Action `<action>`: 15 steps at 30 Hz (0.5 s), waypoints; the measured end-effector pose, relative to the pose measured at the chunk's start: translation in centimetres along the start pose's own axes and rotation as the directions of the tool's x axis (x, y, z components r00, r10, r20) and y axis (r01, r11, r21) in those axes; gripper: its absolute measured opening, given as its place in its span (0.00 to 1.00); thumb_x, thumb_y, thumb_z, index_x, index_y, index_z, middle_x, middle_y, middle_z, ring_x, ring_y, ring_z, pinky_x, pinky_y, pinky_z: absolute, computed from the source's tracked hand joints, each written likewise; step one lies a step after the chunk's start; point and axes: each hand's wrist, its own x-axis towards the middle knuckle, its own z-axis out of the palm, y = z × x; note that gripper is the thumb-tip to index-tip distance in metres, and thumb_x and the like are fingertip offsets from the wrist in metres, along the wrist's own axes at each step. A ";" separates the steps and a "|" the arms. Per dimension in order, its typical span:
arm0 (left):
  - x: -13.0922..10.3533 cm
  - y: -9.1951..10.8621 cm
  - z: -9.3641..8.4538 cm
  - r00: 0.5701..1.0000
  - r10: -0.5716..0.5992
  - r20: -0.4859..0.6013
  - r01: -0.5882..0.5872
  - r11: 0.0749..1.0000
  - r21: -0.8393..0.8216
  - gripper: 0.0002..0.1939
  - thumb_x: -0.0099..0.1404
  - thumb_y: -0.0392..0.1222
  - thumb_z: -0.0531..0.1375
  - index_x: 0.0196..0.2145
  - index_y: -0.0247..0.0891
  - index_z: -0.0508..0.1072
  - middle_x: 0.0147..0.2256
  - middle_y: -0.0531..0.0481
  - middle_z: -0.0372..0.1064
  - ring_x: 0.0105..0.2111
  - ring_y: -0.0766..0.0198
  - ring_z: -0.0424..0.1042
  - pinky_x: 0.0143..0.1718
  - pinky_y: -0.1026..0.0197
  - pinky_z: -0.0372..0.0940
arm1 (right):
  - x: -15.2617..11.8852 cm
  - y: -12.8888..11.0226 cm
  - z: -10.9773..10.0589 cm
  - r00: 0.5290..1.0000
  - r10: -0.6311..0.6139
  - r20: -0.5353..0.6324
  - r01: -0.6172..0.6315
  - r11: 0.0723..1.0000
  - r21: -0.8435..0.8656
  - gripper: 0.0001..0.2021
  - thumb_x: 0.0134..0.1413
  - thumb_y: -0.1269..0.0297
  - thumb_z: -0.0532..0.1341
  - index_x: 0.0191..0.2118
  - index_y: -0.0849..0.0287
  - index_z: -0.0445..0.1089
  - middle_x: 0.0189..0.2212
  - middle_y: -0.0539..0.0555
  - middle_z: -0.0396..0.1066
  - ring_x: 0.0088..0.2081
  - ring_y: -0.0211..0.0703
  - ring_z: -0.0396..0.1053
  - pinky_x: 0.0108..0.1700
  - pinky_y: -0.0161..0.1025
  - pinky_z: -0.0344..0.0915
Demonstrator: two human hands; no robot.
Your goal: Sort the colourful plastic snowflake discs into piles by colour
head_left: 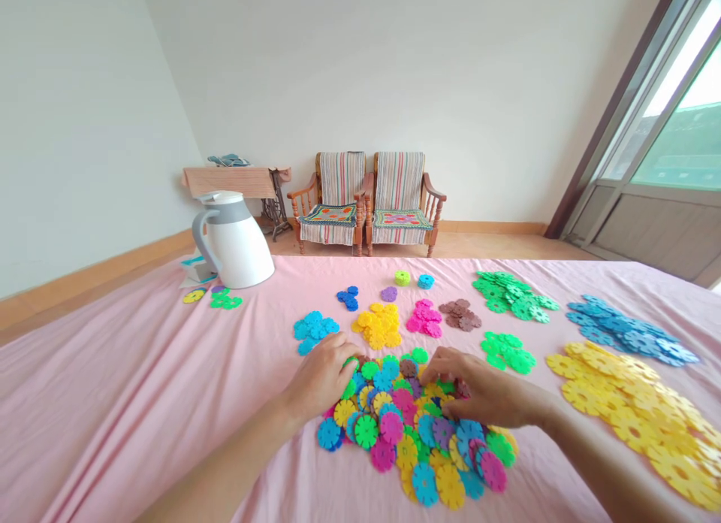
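Note:
A mixed pile of notched plastic discs (406, 450), shaped like flowers or snowflakes, lies in front of me. At its left edge rests my left hand (322, 374), bent fingers on the discs and thumb apart, near a green disc; its fingertips are partly hidden. My right hand (478, 388) reaches over the pile's right side with curled fingers and thumb spread apart. Dark red discs show beneath its palm, and I see nothing clearly gripped. Just beyond the pile are sorted groups: light blue discs (314, 331), yellow discs (378, 325), pink discs (424, 318) and brown discs (460, 315).
A white and grey jug (239, 241) stands on the pink cloth (185, 403) at left. Large yellow (636, 410), blue (625, 328) and green heaps (510, 294) lie to the right. Two wooden armchairs (399, 192) stand by the wall.

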 end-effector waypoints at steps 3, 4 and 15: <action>0.0 0.0 0.0 1.000 0.022 -0.003 -0.022 1.000 -0.015 0.12 0.64 0.34 0.52 0.39 0.41 0.75 0.38 0.48 0.71 0.42 0.59 0.66 0.46 0.57 0.60 | 0.1 -0.1 0.2 1.000 0.009 -0.014 -0.009 1.000 0.000 0.16 0.44 0.73 0.59 0.42 0.55 0.67 0.38 0.51 0.64 0.40 0.41 0.63 0.43 0.39 0.61; 0.0 0.0 0.0 0.999 0.034 -0.008 -0.034 0.999 -0.021 0.13 0.64 0.33 0.52 0.39 0.41 0.74 0.38 0.48 0.71 0.43 0.59 0.66 0.47 0.57 0.59 | 0.1 0.0 0.2 1.000 0.021 -0.014 -0.021 1.000 0.002 0.15 0.44 0.73 0.59 0.42 0.56 0.66 0.38 0.51 0.64 0.40 0.41 0.63 0.42 0.38 0.61; 0.0 -0.1 0.0 0.999 0.035 -0.022 -0.036 0.998 -0.041 0.12 0.65 0.35 0.52 0.40 0.41 0.74 0.37 0.49 0.70 0.42 0.60 0.66 0.46 0.58 0.60 | 0.4 -0.2 0.3 0.986 0.147 -0.075 -0.141 0.987 0.081 0.11 0.39 0.73 0.61 0.33 0.58 0.62 0.29 0.47 0.63 0.30 0.35 0.60 0.30 0.32 0.56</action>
